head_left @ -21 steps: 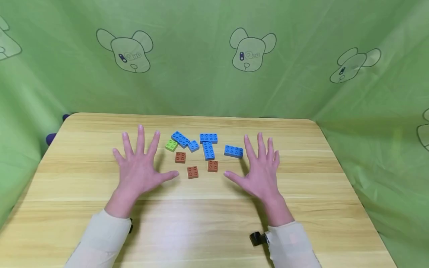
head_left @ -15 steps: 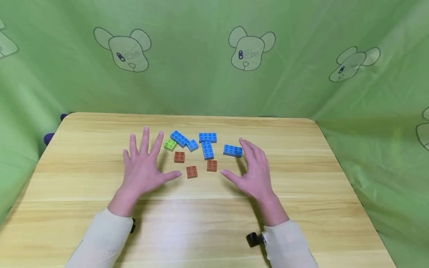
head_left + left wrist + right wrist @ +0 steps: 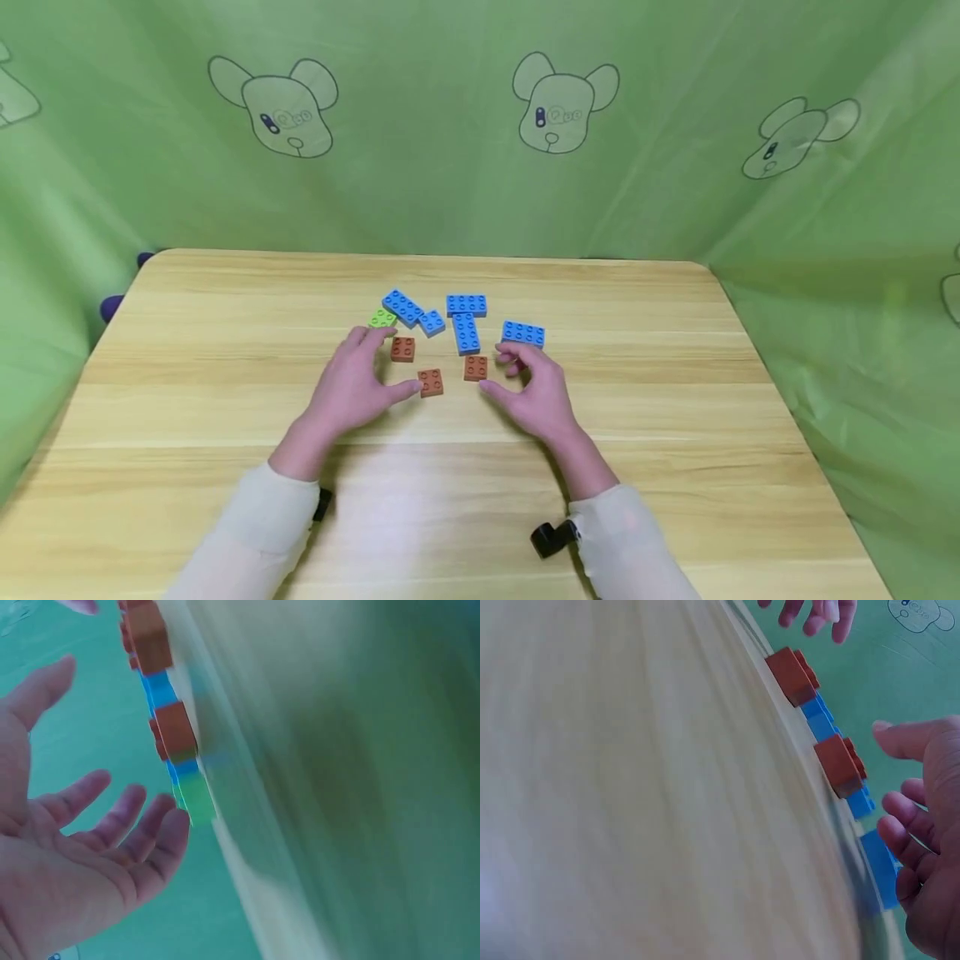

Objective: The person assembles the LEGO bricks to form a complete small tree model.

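Note:
My left hand (image 3: pixel 352 383) hovers at the left of the toy bricks, thumb and fingers apart with nothing between them. Its thumb tip overlaps the front brown brick (image 3: pixel 431 382); its fingers are near the left brown brick (image 3: pixel 402 349) and partly cover the green brick (image 3: pixel 382 318). My right hand (image 3: pixel 538 392) is empty too, its fingers loosely bent beside the right brown brick (image 3: pixel 476 367) and just in front of a long blue brick (image 3: pixel 523 333). In the right wrist view, thumb and fingers (image 3: pixel 907 817) stand apart above the brown and blue bricks.
Behind the brown bricks lie more blue bricks: a slanted long one (image 3: pixel 402 307), a small square one (image 3: pixel 432 323), and two long ones (image 3: pixel 467 305) in a T. The wooden table (image 3: pixel 420 517) is bordered by a green curtain (image 3: pixel 435 167).
Both hands have moved inward toward the bricks, and their spread fingers have drawn in and bent. The bricks lie where they were.

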Action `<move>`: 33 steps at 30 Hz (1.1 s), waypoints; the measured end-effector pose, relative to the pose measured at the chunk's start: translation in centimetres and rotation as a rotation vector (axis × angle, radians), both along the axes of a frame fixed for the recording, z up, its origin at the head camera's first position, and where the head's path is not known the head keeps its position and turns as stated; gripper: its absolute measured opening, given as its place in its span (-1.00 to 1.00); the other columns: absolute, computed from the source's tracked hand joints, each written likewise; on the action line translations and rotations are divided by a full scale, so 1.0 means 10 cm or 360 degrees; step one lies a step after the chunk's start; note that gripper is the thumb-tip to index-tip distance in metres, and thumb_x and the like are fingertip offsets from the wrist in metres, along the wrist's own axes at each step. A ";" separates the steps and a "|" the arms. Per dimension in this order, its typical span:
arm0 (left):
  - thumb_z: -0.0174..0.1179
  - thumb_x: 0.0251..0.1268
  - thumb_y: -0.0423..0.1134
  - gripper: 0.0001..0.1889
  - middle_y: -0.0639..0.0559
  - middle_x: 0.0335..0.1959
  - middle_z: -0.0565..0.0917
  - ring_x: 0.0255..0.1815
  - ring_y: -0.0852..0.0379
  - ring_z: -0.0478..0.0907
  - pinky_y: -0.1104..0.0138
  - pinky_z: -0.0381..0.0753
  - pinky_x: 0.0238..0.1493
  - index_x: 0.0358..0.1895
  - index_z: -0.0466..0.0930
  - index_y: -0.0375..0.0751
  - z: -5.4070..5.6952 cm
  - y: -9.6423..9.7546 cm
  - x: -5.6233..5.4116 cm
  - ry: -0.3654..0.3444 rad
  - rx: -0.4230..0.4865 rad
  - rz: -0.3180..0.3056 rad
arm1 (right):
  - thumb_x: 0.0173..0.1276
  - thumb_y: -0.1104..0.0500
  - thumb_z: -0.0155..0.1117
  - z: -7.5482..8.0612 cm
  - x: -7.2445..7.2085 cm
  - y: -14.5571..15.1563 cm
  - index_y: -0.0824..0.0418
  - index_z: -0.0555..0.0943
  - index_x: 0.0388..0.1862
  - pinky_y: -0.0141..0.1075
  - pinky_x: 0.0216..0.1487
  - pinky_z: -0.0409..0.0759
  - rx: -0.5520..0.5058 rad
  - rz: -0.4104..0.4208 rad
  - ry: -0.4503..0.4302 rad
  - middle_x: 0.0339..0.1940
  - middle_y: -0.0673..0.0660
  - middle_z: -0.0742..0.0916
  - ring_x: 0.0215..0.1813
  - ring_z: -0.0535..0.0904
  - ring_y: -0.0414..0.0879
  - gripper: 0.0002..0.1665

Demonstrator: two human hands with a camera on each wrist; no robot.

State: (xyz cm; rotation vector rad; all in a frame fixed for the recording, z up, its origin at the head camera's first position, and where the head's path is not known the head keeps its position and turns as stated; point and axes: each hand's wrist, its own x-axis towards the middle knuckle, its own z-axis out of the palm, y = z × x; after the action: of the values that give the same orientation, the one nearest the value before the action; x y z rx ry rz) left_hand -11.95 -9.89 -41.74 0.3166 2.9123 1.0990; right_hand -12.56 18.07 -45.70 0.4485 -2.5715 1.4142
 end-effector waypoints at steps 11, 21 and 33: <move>0.56 0.02 -0.19 -0.40 0.00 -0.35 0.60 -0.38 0.10 0.49 0.23 0.55 -0.21 0.12 0.56 -0.36 -0.10 0.17 -0.02 -0.0225 0.0218 -0.0225 | 0.06 0.26 0.62 -0.11 -0.02 -0.10 0.26 0.66 0.04 -0.17 -0.16 0.57 0.0056 -0.0046 -0.0100 -0.21 0.07 0.70 -0.23 0.55 -0.05 -0.47; 0.57 -0.02 -0.30 -0.52 0.03 -0.39 0.61 -0.38 0.11 0.53 0.26 0.59 -0.24 -0.01 0.61 -0.36 -0.20 0.22 -0.10 -0.0249 0.0305 -0.0191 | 0.14 0.20 0.60 -0.10 -0.08 -0.17 0.21 0.69 -0.03 -0.23 -0.23 0.53 0.0210 -0.0052 -0.0086 -0.26 0.00 0.70 -0.29 0.51 -0.10 -0.59; 0.56 -0.01 -0.29 -0.60 0.04 -0.40 0.60 -0.39 0.10 0.51 0.25 0.55 -0.27 -0.08 0.66 -0.31 -0.24 0.24 -0.12 -0.0280 0.0267 -0.0164 | 0.13 0.11 0.61 -0.11 -0.09 -0.20 0.17 0.71 -0.07 -0.23 -0.15 0.50 0.0302 0.0061 -0.0034 -0.28 -0.08 0.72 -0.26 0.53 -0.15 -0.60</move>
State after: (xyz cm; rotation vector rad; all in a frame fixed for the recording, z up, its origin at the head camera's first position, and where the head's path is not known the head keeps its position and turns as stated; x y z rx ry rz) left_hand -13.18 -7.51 -44.16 0.3494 2.6277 1.2862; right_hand -13.47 16.11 -46.76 0.5150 -2.7405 1.1971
